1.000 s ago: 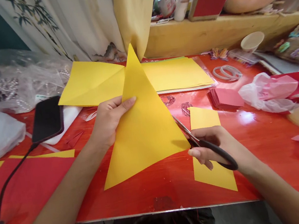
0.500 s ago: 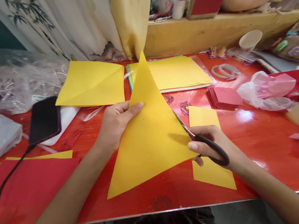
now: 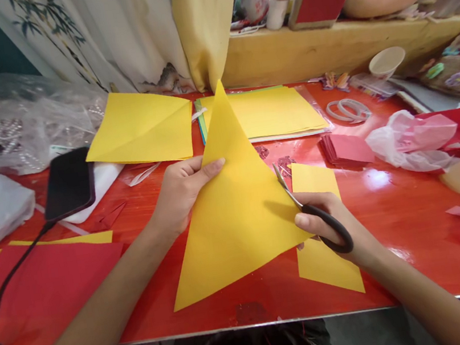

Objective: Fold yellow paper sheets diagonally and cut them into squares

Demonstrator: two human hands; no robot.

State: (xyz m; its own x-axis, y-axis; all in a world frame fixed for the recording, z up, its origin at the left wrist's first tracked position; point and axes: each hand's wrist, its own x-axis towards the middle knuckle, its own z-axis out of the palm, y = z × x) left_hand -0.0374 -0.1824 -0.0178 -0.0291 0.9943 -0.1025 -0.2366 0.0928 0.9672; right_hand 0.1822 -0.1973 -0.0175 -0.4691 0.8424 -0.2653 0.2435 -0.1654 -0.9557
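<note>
A triangular sheet of yellow paper (image 3: 237, 217) is held up above the red table (image 3: 421, 236), its narrow point away from me. My left hand (image 3: 184, 188) pinches its left edge, thumb on top and fingers behind. Black-handled scissors (image 3: 326, 224) are in my right hand (image 3: 327, 215), their blades pointing forward along the sheet's right edge. The paper's right corner meets my right fingers, some of which are hidden behind it. Beneath that hand lies a yellow paper strip (image 3: 313, 183) on the table.
Yellow sheets (image 3: 140, 125) and a paper stack (image 3: 277, 110) lie at the back. A phone (image 3: 68, 182) with a cable and red paper (image 3: 43, 281) are on the left. Pink paper squares (image 3: 345, 149), clear rings (image 3: 348, 111) and a paper cup (image 3: 386, 62) sit to the right.
The yellow sheet's lower part has swung slightly to the right. The scissors have shifted a little right, and their blade tips now stand out from the sheet's edge.
</note>
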